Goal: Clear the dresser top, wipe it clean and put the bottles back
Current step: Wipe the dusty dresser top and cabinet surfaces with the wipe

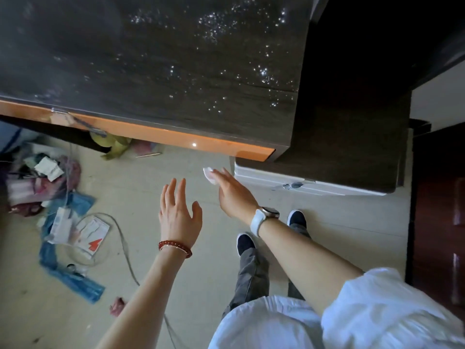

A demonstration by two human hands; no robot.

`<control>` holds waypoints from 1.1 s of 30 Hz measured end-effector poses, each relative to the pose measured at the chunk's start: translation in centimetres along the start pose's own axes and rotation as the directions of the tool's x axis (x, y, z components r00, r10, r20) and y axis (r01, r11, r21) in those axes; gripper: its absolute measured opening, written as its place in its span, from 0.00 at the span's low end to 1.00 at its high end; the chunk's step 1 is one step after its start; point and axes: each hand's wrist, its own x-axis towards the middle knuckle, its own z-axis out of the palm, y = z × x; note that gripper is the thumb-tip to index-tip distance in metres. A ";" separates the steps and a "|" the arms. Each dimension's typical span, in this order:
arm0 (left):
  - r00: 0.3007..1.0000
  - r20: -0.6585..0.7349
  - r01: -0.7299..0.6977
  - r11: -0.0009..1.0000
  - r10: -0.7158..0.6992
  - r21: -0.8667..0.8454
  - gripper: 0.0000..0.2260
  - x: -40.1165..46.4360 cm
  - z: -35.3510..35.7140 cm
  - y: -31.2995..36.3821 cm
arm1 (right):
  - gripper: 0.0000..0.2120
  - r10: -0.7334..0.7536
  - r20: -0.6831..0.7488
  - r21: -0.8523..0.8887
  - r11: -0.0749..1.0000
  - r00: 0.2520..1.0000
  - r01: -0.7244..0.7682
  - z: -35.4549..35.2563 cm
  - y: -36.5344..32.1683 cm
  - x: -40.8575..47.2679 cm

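The dark wood-grain dresser top (156, 61) fills the upper part of the view, bare, with small shiny specks toward its right side. An orange front edge (161, 133) runs below it. My right hand (232, 191) is held out below that edge, and its fingertips pinch a small white wipe (209, 174). My left hand (177, 214) hovers beside it over the floor, fingers spread, holding nothing. No bottles are visible.
A white drawer front (309, 183) juts out at lower right under the dresser. On the floor at left lie a pile of packets, blue bags (68, 270) and a looping cable (123, 243). A dark wooden door (440, 222) stands at right.
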 end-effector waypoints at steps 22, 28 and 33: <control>0.983 0.125 0.015 0.629 0.132 -0.777 0.03 0.9 -11.2 13.6 | 0.26 0.138 -0.221 0.521 0.854 0.966 -0.003 -16.1 -11.1 -6.1; 0.953 0.232 0.127 0.435 0.195 -0.891 0.03 3.7 -12.6 16.1 | 0.13 0.007 -0.229 0.560 0.819 0.973 0.125 -20.5 -12.1 -4.9; 0.891 0.428 0.338 0.410 0.150 -0.847 0.11 5.7 -12.5 16.6 | 0.24 0.036 -0.220 0.422 0.905 0.975 0.062 -21.6 -10.8 -3.4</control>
